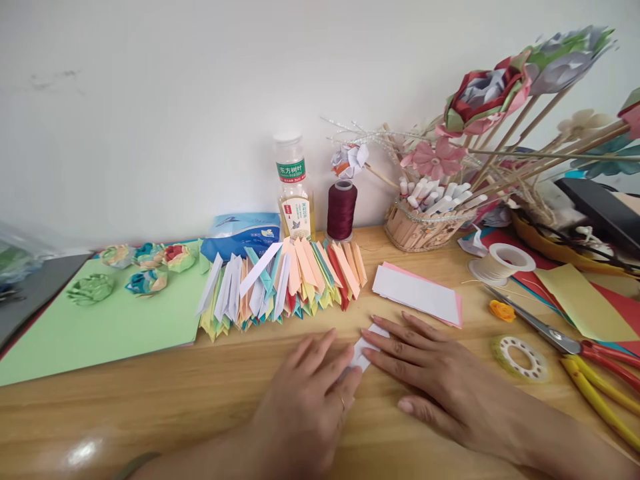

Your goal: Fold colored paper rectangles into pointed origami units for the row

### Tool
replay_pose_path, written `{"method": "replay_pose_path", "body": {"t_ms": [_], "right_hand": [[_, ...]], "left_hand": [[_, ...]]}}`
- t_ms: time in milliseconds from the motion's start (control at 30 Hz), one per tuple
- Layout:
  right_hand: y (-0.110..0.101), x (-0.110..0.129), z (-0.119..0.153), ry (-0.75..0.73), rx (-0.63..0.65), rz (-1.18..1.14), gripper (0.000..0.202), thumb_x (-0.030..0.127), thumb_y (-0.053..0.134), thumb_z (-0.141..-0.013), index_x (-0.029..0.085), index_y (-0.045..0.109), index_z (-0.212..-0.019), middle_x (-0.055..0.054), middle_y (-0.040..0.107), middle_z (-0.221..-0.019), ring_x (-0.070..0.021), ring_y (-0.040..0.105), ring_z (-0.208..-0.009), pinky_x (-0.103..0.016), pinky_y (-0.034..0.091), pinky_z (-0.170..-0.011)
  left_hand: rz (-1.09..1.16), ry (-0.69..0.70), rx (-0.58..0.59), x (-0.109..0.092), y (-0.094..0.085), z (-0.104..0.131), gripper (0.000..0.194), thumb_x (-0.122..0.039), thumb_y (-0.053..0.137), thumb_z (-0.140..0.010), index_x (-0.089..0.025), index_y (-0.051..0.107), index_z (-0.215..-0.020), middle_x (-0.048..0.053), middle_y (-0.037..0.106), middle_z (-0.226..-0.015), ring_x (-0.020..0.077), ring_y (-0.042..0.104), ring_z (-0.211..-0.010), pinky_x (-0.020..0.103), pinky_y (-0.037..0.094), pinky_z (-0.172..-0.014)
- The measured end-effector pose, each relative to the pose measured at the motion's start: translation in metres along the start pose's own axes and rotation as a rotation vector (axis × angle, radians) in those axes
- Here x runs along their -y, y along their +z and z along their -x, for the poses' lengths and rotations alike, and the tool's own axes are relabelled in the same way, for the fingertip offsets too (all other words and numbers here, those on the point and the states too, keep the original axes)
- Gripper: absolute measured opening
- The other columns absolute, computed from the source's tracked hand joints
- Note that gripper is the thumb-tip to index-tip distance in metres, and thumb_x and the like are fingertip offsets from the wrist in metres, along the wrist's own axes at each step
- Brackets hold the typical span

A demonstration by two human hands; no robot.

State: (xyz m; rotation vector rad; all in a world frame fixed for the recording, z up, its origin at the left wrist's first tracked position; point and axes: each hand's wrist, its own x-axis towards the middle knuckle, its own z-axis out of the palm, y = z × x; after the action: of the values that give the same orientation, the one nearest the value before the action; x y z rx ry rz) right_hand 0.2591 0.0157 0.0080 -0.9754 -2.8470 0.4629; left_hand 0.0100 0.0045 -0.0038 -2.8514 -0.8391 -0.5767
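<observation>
Loosely curved left hand (315,393) and outspread right hand (445,373) are pressing a white paper strip (362,353), seemingly steadying it against the desk (180,400)

One camera serves here, worn on the person's head, so it peers over their own two hands from behind. It faces forward and tips down across the wooden table (190,397) to the pale wall (175,100), which fills the top. The left hand (313,393) and right hand (430,370) sit close, low in view; the bottle (294,187) stands farther off. It's a wide look, from a green sheet (135,327) running off one side to scissors (563,340) cut by the other.
</observation>
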Motion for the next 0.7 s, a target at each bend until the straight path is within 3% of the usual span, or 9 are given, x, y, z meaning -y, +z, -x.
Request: {"method": "replay_pose_path", "body": {"t_ms": [167, 267, 433, 700], "right_hand": [[0.0, 0.002, 0.0, 0.01, 0.033, -0.011, 0.061, 0.043, 0.044, -0.091, 0.028, 0.019, -0.144, -0.004, 0.034, -0.145, -0.026, 0.018, -0.137, -0.056, 0.018, -0.109], [0.0, 0.003, 0.001, 0.023, 0.048, -0.004, 0.061, 0.044, 0.043, -0.092, 0.027, 0.016, -0.145, -0.005, 0.032, -0.146, -0.0272, 0.018, -0.137, -0.058, 0.018, -0.108], [0.003, 0.003, 0.002, 0.038, 0.027, 0.002, 0.06, 0.039, 0.041, -0.093, 0.025, 0.015, -0.145, -0.005, 0.032, -0.145, -0.0272, 0.019, -0.136, -0.06, 0.016, -0.107], [0.0, -0.006, 0.005, 0.026, -0.003, -0.012, 0.061, 0.041, 0.047, -0.09, 0.029, 0.021, -0.144, -0.003, 0.037, -0.143, -0.0283, 0.017, -0.136, -0.061, 0.015, -0.107]], "left_hand": [[0.039, 0.042, -0.019, -0.002, 0.007, 0.002, 0.041, -0.017, 0.027, -0.091, -0.011, 0.057, -0.118, 0.008, 0.053, -0.131, 0.0291, 0.032, -0.131, 0.048, 0.02, -0.105], [0.013, 0.086, -0.061, -0.005, 0.009, 0.003, 0.039, -0.014, 0.029, -0.091, -0.009, 0.061, -0.112, 0.007, 0.058, -0.125, 0.0263, 0.036, -0.129, 0.047, 0.012, -0.11], [-0.139, 0.144, -0.129, -0.011, 0.007, 0.003, 0.038, -0.008, 0.029, -0.089, -0.006, 0.065, -0.104, 0.012, 0.065, -0.113, 0.0258, 0.051, -0.117, 0.045, 0.02, -0.108], [-0.255, 0.157, -0.118, -0.016, 0.007, 0.006, 0.04, -0.006, 0.028, -0.088, -0.004, 0.064, -0.105, 0.014, 0.066, -0.11, 0.0241, 0.057, -0.111, 0.044, 0.021, -0.109]]}}
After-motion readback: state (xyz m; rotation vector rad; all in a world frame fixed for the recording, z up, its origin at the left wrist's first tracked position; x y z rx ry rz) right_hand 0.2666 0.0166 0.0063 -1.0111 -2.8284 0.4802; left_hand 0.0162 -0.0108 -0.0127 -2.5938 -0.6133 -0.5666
